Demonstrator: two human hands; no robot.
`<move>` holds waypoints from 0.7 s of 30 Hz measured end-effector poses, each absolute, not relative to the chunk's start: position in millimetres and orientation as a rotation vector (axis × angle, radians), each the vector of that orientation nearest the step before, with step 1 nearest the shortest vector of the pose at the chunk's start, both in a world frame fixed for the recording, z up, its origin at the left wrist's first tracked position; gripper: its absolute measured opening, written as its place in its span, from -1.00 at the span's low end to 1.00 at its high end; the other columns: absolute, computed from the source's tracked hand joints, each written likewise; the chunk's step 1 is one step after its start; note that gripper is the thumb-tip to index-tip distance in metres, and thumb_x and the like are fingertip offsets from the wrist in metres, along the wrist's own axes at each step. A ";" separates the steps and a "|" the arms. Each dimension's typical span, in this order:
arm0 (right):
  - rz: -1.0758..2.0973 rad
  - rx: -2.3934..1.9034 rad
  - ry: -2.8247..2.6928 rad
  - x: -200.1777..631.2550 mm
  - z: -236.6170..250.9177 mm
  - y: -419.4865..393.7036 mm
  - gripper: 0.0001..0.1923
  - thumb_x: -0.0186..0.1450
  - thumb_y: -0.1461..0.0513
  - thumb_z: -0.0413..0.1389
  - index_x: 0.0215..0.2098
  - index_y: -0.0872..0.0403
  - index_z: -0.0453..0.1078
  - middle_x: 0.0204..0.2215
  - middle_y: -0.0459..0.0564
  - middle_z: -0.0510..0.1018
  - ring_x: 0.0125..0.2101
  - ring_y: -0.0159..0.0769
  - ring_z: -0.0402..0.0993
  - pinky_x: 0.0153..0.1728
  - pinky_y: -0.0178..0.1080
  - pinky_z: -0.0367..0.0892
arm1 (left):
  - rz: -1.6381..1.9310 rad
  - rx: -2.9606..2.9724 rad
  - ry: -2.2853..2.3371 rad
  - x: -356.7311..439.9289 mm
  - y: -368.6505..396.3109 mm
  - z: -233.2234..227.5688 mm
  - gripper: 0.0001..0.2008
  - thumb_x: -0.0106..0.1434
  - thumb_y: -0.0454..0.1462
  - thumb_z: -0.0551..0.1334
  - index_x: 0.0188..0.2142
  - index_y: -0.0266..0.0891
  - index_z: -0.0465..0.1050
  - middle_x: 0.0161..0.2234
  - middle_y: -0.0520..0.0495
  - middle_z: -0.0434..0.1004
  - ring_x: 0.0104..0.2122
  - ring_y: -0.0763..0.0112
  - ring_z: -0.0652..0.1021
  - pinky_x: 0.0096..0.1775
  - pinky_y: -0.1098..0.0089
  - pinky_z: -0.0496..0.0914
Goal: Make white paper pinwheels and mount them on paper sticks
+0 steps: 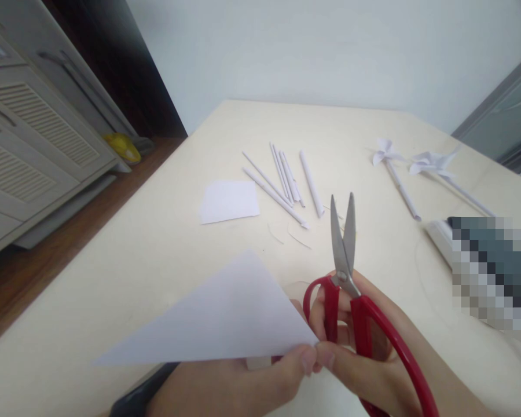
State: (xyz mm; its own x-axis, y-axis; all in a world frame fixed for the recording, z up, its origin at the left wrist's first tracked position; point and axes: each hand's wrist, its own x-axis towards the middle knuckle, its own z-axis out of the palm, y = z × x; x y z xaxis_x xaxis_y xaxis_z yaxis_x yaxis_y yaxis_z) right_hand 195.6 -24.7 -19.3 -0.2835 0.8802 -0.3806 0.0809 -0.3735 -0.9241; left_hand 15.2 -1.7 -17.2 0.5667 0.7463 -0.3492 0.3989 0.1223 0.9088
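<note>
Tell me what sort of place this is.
Probably a room at home, used for paper craft. A cream table stands by a plain wall, with louvred cabinets on a wooden floor at the left. On the table lie rolled white paper sticks and finished white paper pinwheels.

Left hand (243,379) mostly hidden behind folded paper triangle (226,318); wrist cut off by bottom edge. Red scissors (351,289) handle loops run past bottom edge, partly covered by right hand (364,353). Object at right edge is pixelated (490,269), unidentifiable.
</note>
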 end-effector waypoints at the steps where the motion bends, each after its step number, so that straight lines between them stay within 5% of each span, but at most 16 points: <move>1: 1.721 -1.359 -1.243 195.8 -19.6 -24.8 -0.68 0.03 0.26 0.24 -0.34 0.01 0.18 -0.46 -0.13 0.47 -0.49 -0.37 0.41 -0.51 -0.35 0.34 | 0.323 1.505 1.042 15.9 -1.4 -17.5 -0.70 0.13 -0.07 0.16 -0.63 -0.17 0.33 -0.65 0.08 0.33 -0.58 0.46 0.37 -0.49 0.50 0.27; 10: 1.708 -1.371 -1.319 201.9 -16.1 -26.1 -0.73 0.05 0.29 0.21 -0.35 0.01 0.22 -0.51 -0.17 0.42 -0.55 -0.43 0.34 -0.54 -0.37 0.28 | 0.391 1.448 0.984 14.0 -2.4 -11.8 -0.78 0.10 -0.16 0.20 -0.61 -0.18 0.36 -0.72 0.09 0.28 -0.67 0.50 0.27 -0.59 0.48 0.18; 15: 1.727 -1.335 -1.246 208.5 -14.1 -19.3 -0.77 0.10 0.24 0.19 -0.40 0.04 0.19 -0.51 -0.14 0.37 -0.53 -0.45 0.30 -0.52 -0.38 0.27 | 0.451 1.344 1.030 8.6 4.7 -13.6 -0.68 0.16 -0.14 0.14 -0.67 -0.21 0.27 -0.70 0.08 0.26 -0.60 0.50 0.34 -0.41 0.47 0.29; 21: 2.005 -1.229 -1.192 214.3 -1.5 -15.9 -0.65 0.12 -0.03 0.13 -0.39 0.04 0.17 -0.54 -0.14 0.29 -0.57 -0.47 0.21 -0.56 -0.38 0.22 | 0.530 1.333 1.071 -0.7 12.2 -16.9 -0.70 0.19 -0.14 0.13 -0.62 -0.20 0.33 -0.68 0.08 0.28 -0.56 0.49 0.35 -0.34 0.45 0.31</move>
